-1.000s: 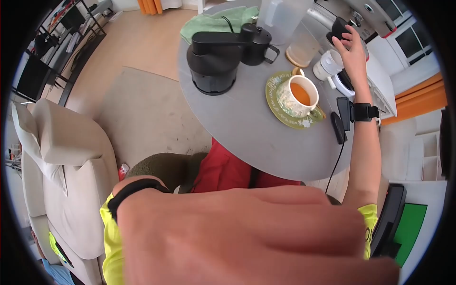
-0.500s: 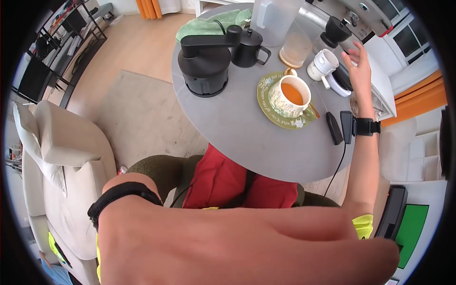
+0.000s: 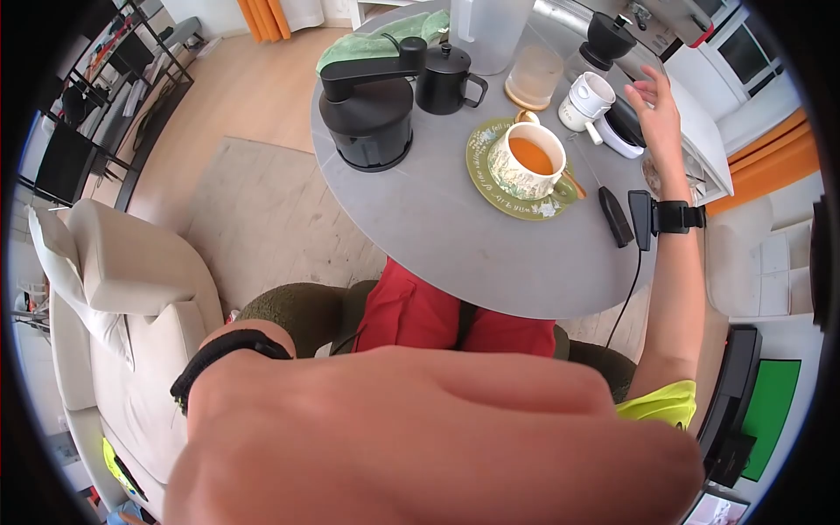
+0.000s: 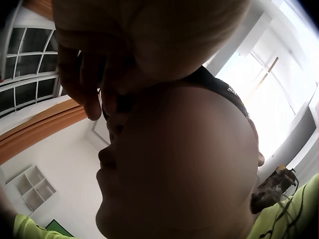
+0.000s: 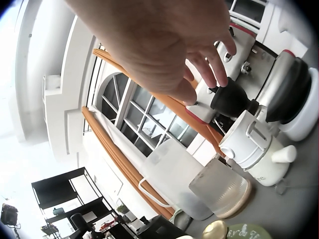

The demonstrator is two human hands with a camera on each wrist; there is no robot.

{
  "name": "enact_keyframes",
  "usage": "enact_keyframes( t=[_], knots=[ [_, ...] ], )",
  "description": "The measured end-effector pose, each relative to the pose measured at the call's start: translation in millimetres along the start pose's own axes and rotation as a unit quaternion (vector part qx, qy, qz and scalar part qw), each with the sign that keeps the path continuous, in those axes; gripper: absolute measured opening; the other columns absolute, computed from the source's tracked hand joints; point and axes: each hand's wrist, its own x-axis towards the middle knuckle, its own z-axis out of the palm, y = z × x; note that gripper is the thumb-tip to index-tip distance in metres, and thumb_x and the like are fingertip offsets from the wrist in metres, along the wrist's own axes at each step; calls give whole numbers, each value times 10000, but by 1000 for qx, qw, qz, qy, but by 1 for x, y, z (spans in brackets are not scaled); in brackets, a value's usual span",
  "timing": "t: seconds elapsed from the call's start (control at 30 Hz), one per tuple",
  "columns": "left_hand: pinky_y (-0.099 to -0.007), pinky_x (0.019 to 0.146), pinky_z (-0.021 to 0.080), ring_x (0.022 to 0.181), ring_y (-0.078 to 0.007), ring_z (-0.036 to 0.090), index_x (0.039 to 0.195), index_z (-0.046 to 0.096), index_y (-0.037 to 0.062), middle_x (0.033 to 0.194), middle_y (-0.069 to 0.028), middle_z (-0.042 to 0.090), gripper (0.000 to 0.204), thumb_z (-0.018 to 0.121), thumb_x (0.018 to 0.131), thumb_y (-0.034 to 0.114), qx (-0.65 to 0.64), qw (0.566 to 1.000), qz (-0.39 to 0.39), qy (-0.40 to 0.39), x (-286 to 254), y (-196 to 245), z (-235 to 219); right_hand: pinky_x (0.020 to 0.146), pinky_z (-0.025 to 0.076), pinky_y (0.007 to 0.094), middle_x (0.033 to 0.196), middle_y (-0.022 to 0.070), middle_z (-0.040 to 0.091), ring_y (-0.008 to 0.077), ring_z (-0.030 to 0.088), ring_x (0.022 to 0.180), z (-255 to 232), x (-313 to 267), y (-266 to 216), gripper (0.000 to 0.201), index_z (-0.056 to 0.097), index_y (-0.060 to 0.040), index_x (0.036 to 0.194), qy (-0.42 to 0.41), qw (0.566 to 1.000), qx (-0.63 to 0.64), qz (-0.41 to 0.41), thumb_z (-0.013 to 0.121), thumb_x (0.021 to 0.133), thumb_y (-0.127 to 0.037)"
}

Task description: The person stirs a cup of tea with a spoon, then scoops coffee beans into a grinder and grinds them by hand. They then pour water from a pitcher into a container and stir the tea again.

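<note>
My left hand spans the bottom of the head view, back toward the camera, a black band at its wrist. In the left wrist view it is up at the person's brow, its dark fingers hanging down; cannot tell whether they grip anything. Over the table's right side, my right hand is raised with fingers spread and slightly bent, holding nothing. Nearest to it are a white ceramic cup and a black-topped grinder. A patterned cup of orange-brown drink sits on a green saucer.
A black handheld whisk lies near the table's right edge. Farther back stand a glass with a pale base, a translucent pitcher, a black lidded pot and a black appliance by a green towel. A cable hangs from the right wrist.
The head view has shifted, and the table things sit further left in it. My right hand has drawn back from near the grinder. The left hand stays close before the camera, shifting slightly.
</note>
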Motion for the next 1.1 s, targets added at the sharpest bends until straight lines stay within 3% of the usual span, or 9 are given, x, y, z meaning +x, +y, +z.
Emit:
enact_keyframes(
  t=[0.57,0.77,0.97,1.03,1.1],
  knots=[
    [-263,598,465,694,-182,614,845,638,17,838,-89,655,51,631,827,-31,16,999,-38,-19,-22,1,-1,911,456,379,1149,185,608,286,592,1078,5,2,12,537,500,-65,1287,-34,999,-8,12,667,836,-304],
    [-263,606,469,704,-180,619,858,644,9,840,-88,653,63,629,826,-43,21,998,-44,-38,-20,3,-7,944,435,404,1223,249,546,332,531,1162,20,9,15,735,423,-77,1362,-72,995,-62,-1,713,776,-413],
    [-263,613,473,714,-179,624,872,650,0,843,-86,651,76,628,824,-55,36,997,-45,-60,-20,3,-19,1027,373,410,1306,293,479,381,468,1236,37,17,21,920,338,-5,1406,-105,991,-79,-9,746,721,-465],
    [-263,616,474,718,-178,626,877,652,-3,843,-86,651,81,628,823,-59,42,995,-44,-75,-14,4,-17,1038,363,410,1317,300,468,389,456,1246,43,19,22,964,325,12,1408,-140,986,-83,21,759,700,-477],
    [-246,596,449,684,-114,585,898,636,11,855,-53,632,80,562,904,-18,29,985,-159,-56,-30,-12,-22,1041,363,410,1322,301,461,389,455,1248,48,19,24,985,312,7,1416,-135,987,-85,17,766,690,-481]
  ],
)
